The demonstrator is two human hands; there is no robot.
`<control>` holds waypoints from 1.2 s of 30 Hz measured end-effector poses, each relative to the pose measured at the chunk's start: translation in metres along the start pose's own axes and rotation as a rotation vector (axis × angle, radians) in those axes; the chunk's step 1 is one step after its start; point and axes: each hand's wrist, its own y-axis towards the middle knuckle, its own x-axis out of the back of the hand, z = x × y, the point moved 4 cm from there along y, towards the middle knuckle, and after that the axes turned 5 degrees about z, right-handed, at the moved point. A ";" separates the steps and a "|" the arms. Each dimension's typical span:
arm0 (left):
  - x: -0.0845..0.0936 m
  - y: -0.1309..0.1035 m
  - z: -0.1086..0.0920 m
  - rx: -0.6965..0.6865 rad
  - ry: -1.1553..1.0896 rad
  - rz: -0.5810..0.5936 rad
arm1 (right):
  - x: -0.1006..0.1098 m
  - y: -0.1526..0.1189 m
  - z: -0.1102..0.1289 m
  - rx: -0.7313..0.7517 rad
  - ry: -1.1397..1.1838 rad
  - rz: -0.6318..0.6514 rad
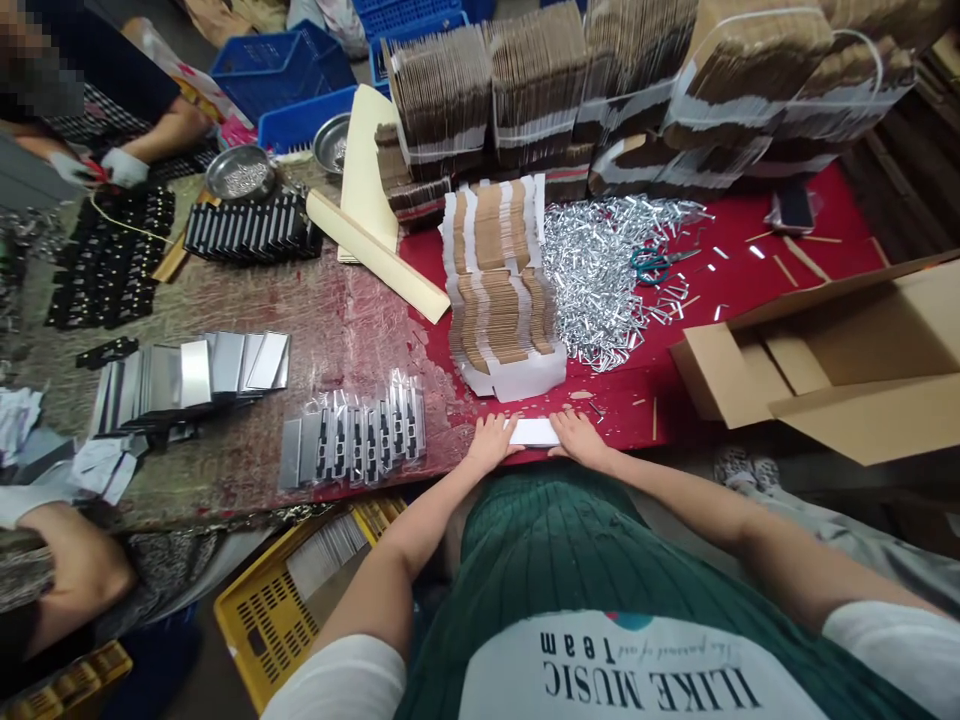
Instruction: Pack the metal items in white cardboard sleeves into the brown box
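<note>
At the table's near edge lies a small flat white rectangular piece (535,432), perhaps folded paper or card. Its left end is under the fingers of my left hand (493,441), and my right hand (580,440) grips its right end. The fingers of both hands are closed onto it. Just beyond my hands stand brown corrugated cardboard pieces (499,315), packed in rows on white paper. A heap of shiny bent metal pieces (600,270) spreads to their right, with teal-handled scissors (649,266) lying on it.
Bagged metal parts (360,440) line up on the left. An open cardboard box (847,350) stands at the right edge. Strapped cardboard bundles (525,85) form a wall at the back. Below sits a yellow crate (262,625). A co-worker's gloved hands (124,168) are at the far left.
</note>
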 end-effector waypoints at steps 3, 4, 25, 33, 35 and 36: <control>0.002 -0.002 0.002 -0.019 0.011 0.004 | 0.001 0.002 -0.006 0.144 -0.058 0.055; 0.002 -0.003 0.002 -0.017 0.015 -0.002 | 0.002 0.003 -0.007 0.167 -0.082 0.062; -0.008 0.000 0.003 0.054 -0.050 0.046 | 0.004 0.001 -0.012 0.337 -0.213 0.060; 0.020 -0.018 -0.014 0.301 -0.533 0.074 | 0.021 -0.017 0.008 -0.455 0.855 -0.233; 0.041 -0.031 -0.031 0.342 -0.723 0.012 | 0.040 -0.020 0.030 -0.511 1.143 -0.381; 0.055 -0.037 -0.039 0.286 -0.804 -0.002 | 0.055 -0.023 0.040 -0.484 1.221 -0.453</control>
